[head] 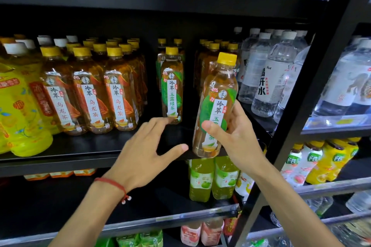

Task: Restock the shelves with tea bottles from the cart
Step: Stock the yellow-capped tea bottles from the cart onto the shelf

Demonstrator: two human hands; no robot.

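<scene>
Head view, the only cam we have. Our right hand (230,132) is clamped round the lower half of a clear plastic green-tea bottle w/ yellow cap and green-leaf label (217,94): thumb across the label front, fingers wrapped behind. The bottle sits approx 4 o'clock of frame centre and tilts a bit, cap leaning right. Its base hangs at the front edge of the black metal shelf (80,150) and isn't resting on it yet. We reckon the low grip keeps the top free, so the bottle can go in base-first under the board above.

Our left hand (148,146), at 6 o'clock of centre, is spread w/ straight fingers & holds nothing. Its fingertips reach for the foot of the matching green-label bottle standing on the shelf (172,86); touching or just short, we can't tell. It's prob there to steady that one & mark the lane. There's a red string bracelet (112,183) on the wrist.

The bare shelf at 3 o'clock of the standing bottle, in front of a yellow-capped back row (212,46), looks like the slot. At 9 o'clock stand orange-label oolong bottles (90,94), and at 2 o'clock clear white-capped water bottles (267,74). The cart isn't in view
</scene>
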